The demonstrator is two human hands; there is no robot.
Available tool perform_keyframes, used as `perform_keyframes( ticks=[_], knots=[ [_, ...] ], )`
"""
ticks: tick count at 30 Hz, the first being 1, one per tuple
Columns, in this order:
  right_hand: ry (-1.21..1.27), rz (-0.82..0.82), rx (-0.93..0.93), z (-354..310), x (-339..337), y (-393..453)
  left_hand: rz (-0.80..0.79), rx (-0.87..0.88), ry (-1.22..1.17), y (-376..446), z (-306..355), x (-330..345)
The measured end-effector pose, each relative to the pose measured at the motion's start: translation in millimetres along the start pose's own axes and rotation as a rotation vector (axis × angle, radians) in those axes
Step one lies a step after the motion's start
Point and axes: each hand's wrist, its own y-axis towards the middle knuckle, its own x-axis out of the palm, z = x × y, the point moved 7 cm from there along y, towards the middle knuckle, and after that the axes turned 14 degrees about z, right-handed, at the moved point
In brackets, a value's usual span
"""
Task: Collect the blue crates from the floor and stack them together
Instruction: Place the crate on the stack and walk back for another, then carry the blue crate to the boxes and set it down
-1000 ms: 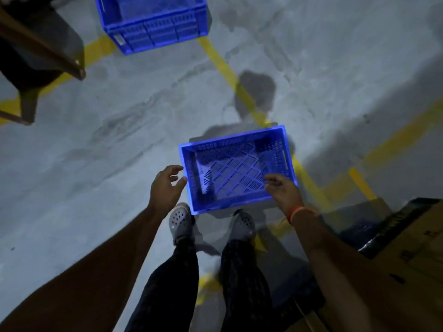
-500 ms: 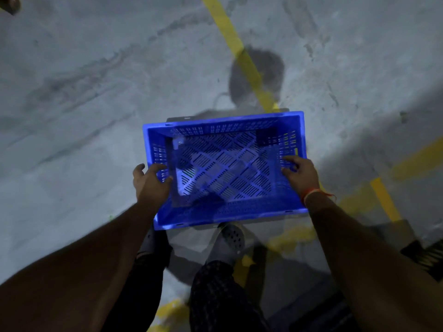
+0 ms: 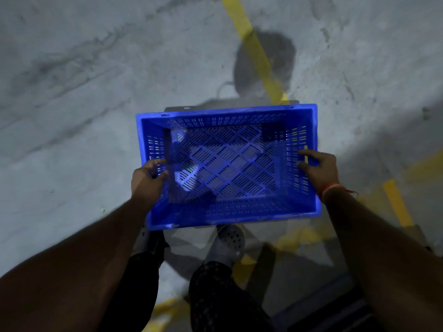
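Above the grey concrete floor (image 3: 84,116), between both arms, a blue perforated plastic crate (image 3: 227,212) is held open side up (nothing lies inside it). Left hand (image 3: 147,180) clasps the left short wall, fingers curled over the rim; right hand (image 3: 320,170), with an orange wristband (image 3: 332,188), grips the right short wall. Below the crate shows a grey perforated clog (image 3: 227,243). Yellow painted lines (image 3: 254,51) cross the floor.

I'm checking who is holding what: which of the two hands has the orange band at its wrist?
The right hand, gripping the right wall of the blue crate. The left hand, on the opposite wall, has a bare wrist.
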Motion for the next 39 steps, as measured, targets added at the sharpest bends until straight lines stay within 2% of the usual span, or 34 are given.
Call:
perform_keyframes(
  ticks=[4,9,14,19,24,31,35,39],
  knots=[
    [-0.021,-0.058,0.016,14.4,11.8,9.2,-0.031,0.032,0.001,5.1,3.3,0.6],
    [0.02,-0.174,0.083,-9.0,18.0,-7.9,-0.034,0.053,-0.029,5.1,10.8,-1.2],
    [-0.012,-0.206,0.045,-8.6,10.4,-18.5,0.007,0.068,0.046,18.5,13.1,-25.5],
    [0.002,-0.163,0.049,-38.0,-31.9,-54.5,-0.032,0.176,0.095,8.7,47.1,-75.4],
    [0.054,-0.153,0.016,-102.5,-106.2,-109.6,-0.024,0.183,0.055,-25.8,82.5,-160.9],
    [0.193,-0.085,-0.001,-222.8,-220.1,-191.0,0.033,0.164,-0.076,-86.1,129.1,-331.8],
    [0.177,-0.09,-0.144,-312.0,-264.2,-230.2,0.116,0.167,-0.102,-110.2,131.7,-443.2],
    [0.118,-0.122,-0.273,-421.0,-276.1,-275.1,0.257,0.168,-0.142,-127.1,106.1,-553.5]
  ],
)
